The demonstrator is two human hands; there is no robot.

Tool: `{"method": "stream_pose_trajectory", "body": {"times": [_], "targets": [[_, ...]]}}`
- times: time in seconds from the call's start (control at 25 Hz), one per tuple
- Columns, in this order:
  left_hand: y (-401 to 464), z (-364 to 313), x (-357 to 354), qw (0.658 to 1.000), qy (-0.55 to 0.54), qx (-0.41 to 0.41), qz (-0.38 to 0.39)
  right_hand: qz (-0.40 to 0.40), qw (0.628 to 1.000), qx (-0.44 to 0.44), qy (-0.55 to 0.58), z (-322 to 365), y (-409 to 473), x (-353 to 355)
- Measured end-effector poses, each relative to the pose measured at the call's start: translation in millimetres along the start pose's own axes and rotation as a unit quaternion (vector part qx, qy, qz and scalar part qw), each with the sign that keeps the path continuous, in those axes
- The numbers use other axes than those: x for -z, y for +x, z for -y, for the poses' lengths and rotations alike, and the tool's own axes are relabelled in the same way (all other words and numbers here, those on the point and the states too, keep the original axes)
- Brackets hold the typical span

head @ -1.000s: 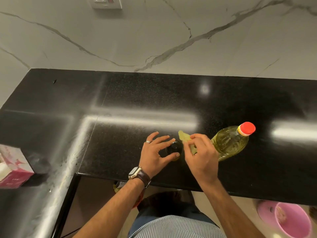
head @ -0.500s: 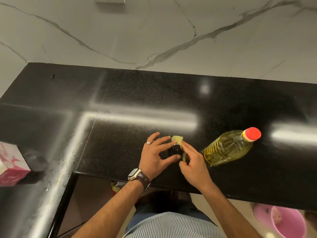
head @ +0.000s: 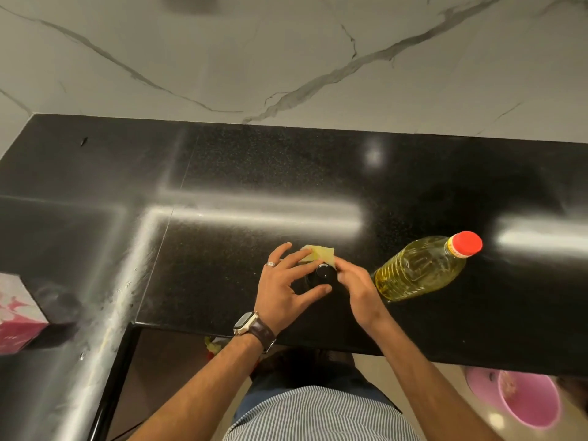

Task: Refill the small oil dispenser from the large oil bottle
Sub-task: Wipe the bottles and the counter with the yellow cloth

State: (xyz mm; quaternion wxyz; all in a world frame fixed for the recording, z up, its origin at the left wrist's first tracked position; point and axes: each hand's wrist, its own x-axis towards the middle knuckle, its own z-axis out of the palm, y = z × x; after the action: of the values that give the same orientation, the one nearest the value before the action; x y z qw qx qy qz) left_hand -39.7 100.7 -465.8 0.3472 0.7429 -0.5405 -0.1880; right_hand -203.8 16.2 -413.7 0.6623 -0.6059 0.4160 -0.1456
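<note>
The small oil dispenser (head: 325, 272) stands on the black counter (head: 222, 173) near its front edge; only its dark round top shows between my hands. My left hand (head: 288, 286) curls around the dispenser's left side, fingers behind it and thumb in front. My right hand (head: 358, 286) pinches a pale yellow cloth (head: 319, 253) against the dispenser's far right side. The large oil bottle (head: 420, 268), full of yellow oil with a red cap, stands just right of my right hand, apart from it.
A pink and white box (head: 17, 316) sits on the counter's left wing. A pink bucket (head: 525, 401) stands on the floor at the lower right, below the counter edge. The marble wall (head: 286, 58) rises behind the counter.
My right hand has carried the yellow cloth from beside the large bottle round to the far side of the dispenser. My left hand has kept its hold on the dispenser.
</note>
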Motion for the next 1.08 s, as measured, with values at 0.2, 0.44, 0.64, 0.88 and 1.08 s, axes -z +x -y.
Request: {"method": "stream_pose_trajectory", "body": {"times": [0.2,0.44,0.64,0.88,1.08], "targets": [[2,-2,3,1.0,0.017,-0.005,-0.001,0.019,0.997,-0.068,-0.018,-7,15,-4],[-1,-1,-1,1.0,0.007,0.005,0.0,-0.044,0.997,-0.033,0.05,-24,-34,-20],[1,1,1,1.0,0.012,-0.013,-0.002,-0.003,1.0,-0.011,-0.013,11,10,-8],[1,-1,2,1.0,0.012,-0.004,0.001,-0.044,0.993,-0.058,0.097,-19,-26,-23],[0,-1,2,1.0,0.02,-0.007,0.01,-0.083,0.963,-0.083,0.241,-5,-39,-35]]}}
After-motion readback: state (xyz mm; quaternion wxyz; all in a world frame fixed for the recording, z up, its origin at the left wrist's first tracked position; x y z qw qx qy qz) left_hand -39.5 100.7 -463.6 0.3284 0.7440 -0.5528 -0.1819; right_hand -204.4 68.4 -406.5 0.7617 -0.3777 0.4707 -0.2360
